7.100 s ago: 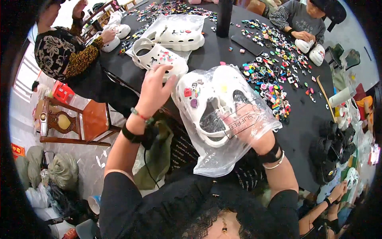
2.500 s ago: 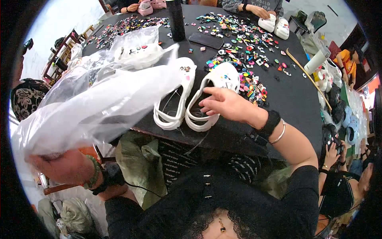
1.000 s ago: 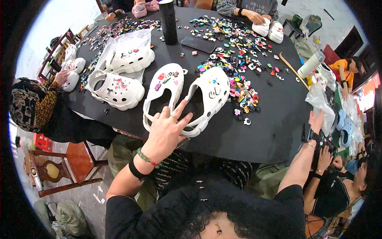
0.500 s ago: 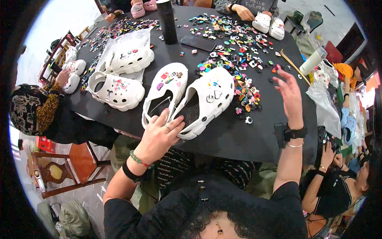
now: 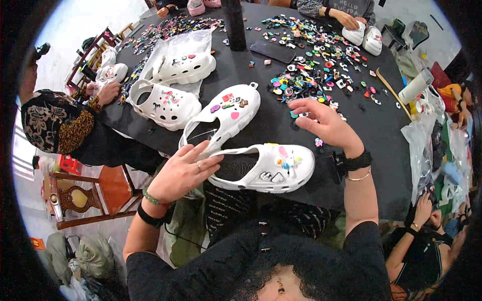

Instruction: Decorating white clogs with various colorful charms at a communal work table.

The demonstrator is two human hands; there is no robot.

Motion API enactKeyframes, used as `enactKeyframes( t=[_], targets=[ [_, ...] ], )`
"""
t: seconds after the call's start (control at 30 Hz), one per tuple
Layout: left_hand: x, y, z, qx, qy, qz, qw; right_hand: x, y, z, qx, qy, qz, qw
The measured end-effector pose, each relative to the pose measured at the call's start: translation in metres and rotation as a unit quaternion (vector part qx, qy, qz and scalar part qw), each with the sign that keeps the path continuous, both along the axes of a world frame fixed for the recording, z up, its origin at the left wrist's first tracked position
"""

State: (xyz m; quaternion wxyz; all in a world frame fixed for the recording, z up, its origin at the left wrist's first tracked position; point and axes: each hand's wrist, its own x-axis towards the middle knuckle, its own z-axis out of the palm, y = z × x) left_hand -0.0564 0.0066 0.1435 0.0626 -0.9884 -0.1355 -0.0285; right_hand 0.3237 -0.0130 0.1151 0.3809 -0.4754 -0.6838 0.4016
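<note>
Two white clogs with charms on their tops lie before me at the table's near edge. The nearer clog (image 5: 293,173) points right, with bunny-like and black-and-white charms; the farther clog (image 5: 243,113) points up and right, with red, purple, brown and pink charms. A thin cord shows inside the farther clog. My left hand (image 5: 183,173) is closed over their heel straps, its thumb hidden. My right hand (image 5: 326,125) hovers beyond the nearer clog's toe, thumb and fingers apart, with nothing seen in it. Loose colourful shoe charms (image 5: 311,80) lie piled just past it.
Another decorated white pair, clog (image 5: 168,108) and clog (image 5: 186,67), sits left on a plastic bag. Beyond are a dark phone (image 5: 272,51), a black cylinder (image 5: 234,25) and more charms (image 5: 170,30). A pale bottle (image 5: 416,85) and stick (image 5: 394,95) lie right. Other people sit around the table.
The nearer clog has swung clockwise to point right, its toe apart from the other clog. My right hand has come down and left toward the charms. The view has shifted slightly.
</note>
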Motion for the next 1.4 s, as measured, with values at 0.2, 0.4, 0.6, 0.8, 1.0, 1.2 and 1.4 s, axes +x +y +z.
enactKeyframes(
  t=[0.2,0.4,0.6,0.8,1.0,1.2,1.4],
  targets=[
    [0.016,-0.003,0.01,-0.047,0.009,0.044,0.998,0.005,-0.008,-0.005,-0.052,-0.056,0.13,0.989],
    [0.019,-0.007,0.007,-0.074,-0.02,0.109,0.991,0.016,-0.018,0.005,-0.137,-0.096,0.2,0.965],
    [0.031,-0.023,0.015,-0.072,-0.003,0.147,0.986,0.015,-0.018,-0.007,-0.076,-0.102,0.169,0.977],
    [0.053,-0.045,0.034,-0.114,-0.06,0.164,0.978,0.012,-0.023,-0.003,-0.086,-0.08,0.118,0.986],
    [0.067,-0.05,0.017,-0.241,-0.214,0.201,0.925,0.009,-0.021,-0.012,-0.051,-0.174,0.186,0.966],
    [0.087,-0.037,-0.003,-0.449,-0.165,0.304,0.824,0.003,-0.021,-0.008,-0.027,-0.123,0.163,0.979],
    [0.117,-0.024,-0.029,-0.792,-0.354,0.315,0.385,0.001,-0.017,-0.017,0.054,-0.04,0.043,0.997]
  ],
)
